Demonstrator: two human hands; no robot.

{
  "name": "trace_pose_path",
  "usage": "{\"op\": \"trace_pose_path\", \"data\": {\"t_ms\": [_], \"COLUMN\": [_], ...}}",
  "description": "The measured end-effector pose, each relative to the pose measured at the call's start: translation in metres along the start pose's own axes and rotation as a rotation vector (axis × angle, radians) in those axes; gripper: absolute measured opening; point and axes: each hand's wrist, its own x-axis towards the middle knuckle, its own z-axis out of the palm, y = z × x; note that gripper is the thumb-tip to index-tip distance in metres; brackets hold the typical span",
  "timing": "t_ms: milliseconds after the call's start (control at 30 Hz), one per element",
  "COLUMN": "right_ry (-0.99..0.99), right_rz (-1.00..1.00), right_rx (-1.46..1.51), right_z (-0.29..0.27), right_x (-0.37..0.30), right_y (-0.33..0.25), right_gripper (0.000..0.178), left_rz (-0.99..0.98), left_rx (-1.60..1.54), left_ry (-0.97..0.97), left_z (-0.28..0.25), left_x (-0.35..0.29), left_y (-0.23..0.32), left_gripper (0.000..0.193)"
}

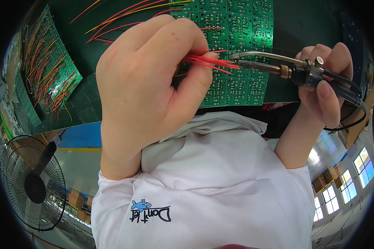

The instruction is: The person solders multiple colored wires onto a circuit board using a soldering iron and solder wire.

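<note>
My left hand point(153, 79) is closed round a bundle of red wires point(210, 61), whose ends stick out to the right between thumb and forefinger. In my right hand point(326, 79) is a soldering iron point(293, 74) with a thin metal feed tube point(270, 54) clamped along it. Its tip points left and lies close to the wire ends; whether they touch I cannot tell. Beneath both hands a green circuit board panel point(241, 89) lies on the dark green table, split into several small boards. Red and yellow wires point(124, 14) stretch left from its upper left part, partly behind my left hand.
Another green panel point(72, 76) at the left bristles with red and yellow wires. A black cable point(357, 120) trails from the iron at the right. Beyond the table's near edge stands a black fan point(34, 186) at the lower left. Cardboard boxes point(328, 178) are in the background.
</note>
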Motion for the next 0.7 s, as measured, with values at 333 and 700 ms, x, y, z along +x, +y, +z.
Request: {"op": "trace_pose_path", "data": {"t_ms": [333, 700], "right_ry": [-0.004, -0.007], "right_rz": [0.017, 0.035], "right_rx": [0.001, 0.005], "right_z": [-0.004, -0.004], "right_x": [0.0, -0.002], "right_y": [-0.002, -0.003], "right_gripper": [0.028, 0.028], "left_rz": [-0.107, -0.175], "left_rx": [-0.056, -0.115], "left_ry": [-0.027, -0.061], "left_z": [-0.004, -0.005], "left_x": [0.003, 0.002], "left_y": [0.009, 0.011], "left_gripper": [0.009, 0.01]}}
